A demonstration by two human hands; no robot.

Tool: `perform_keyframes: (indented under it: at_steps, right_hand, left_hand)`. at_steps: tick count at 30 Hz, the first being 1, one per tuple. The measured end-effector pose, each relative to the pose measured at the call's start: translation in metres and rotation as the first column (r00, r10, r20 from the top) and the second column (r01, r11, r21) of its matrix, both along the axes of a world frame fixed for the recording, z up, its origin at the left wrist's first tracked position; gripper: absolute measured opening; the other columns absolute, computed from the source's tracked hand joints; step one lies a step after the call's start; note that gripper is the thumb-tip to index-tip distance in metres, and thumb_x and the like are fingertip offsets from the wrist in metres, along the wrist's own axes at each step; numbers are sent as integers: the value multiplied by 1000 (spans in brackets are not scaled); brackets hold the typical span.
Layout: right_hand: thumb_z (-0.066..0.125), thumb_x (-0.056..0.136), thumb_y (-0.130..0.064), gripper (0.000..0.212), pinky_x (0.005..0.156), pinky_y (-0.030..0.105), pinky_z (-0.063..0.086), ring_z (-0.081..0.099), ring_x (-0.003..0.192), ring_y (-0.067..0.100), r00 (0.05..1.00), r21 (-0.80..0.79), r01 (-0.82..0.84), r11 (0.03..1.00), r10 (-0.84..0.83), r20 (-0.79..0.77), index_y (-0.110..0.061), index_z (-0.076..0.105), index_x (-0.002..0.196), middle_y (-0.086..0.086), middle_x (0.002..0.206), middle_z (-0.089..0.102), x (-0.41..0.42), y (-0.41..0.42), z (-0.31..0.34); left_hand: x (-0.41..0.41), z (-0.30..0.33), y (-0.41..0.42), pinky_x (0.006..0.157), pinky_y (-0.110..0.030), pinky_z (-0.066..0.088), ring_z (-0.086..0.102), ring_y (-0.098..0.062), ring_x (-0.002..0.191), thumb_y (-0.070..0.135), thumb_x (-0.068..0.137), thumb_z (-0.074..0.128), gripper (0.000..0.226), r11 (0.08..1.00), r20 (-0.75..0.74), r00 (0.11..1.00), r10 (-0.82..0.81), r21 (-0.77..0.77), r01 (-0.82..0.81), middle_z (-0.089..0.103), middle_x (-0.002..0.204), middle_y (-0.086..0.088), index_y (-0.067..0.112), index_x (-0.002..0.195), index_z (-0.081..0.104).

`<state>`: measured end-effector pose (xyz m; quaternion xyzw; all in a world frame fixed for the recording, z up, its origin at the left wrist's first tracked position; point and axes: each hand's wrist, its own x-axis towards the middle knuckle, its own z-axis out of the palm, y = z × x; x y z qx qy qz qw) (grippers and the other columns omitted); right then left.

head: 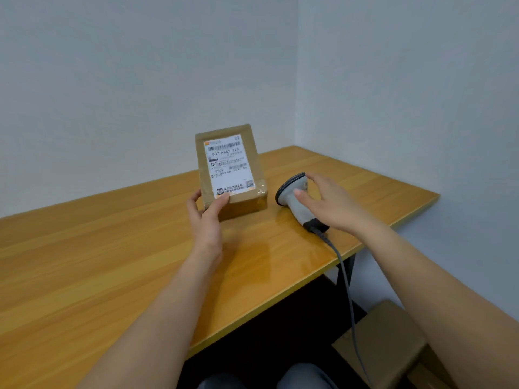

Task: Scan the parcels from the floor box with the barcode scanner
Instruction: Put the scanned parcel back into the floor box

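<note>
A brown cardboard parcel with a white shipping label stands tilted on the wooden table, label facing me. My left hand grips its near left corner, thumb on the label's lower edge. To its right a grey barcode scanner lies on the table, its head towards the parcel and its cable running off the front edge. My right hand rests over the scanner's handle with fingers spread, not closed around it.
A cardboard floor box sits below the table's right end, beside the black table leg. Walls meet in a corner behind the table. My knees show at the bottom edge.
</note>
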<state>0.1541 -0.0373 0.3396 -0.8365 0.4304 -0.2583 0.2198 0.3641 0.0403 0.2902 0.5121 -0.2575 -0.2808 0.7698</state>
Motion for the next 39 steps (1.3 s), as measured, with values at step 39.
perform_keyframes:
  at_steps: [39]
  right_hand:
    - [76,76,-39,86,93,68,44,60,112,25,556,720,131,682,-652,516,-32,25,145,1,118,65,-325,52,-171]
  left_hand:
    - [-355,-128,-9,66,-25,52,62,-18,96,-15,75,41,58,479,68,558,-827,607,635,65,114,-3,15,124,52]
